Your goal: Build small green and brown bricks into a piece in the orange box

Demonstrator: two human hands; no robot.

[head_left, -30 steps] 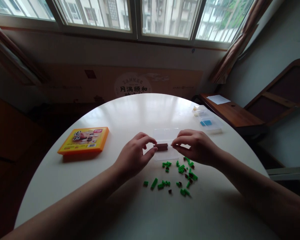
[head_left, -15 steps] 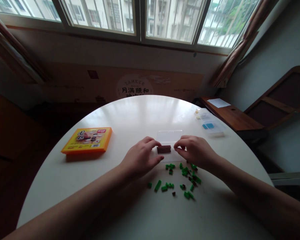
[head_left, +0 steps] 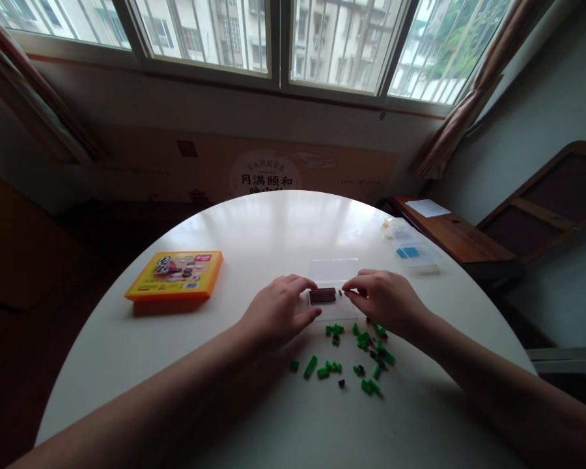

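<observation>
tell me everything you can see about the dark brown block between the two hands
The dark brown block is small and rectangular, longer left to right, with fine ridges along its length, and looks like plastic. It lies flat in the open clear case. The left hand has its fingers around the left end; whether they touch it is unclear. A tiny brown piece is just off its right end, apart from it.

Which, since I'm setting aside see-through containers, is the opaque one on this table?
The yellow-topped orange box on the left; the central container and far-right container are clear plastic.
</observation>
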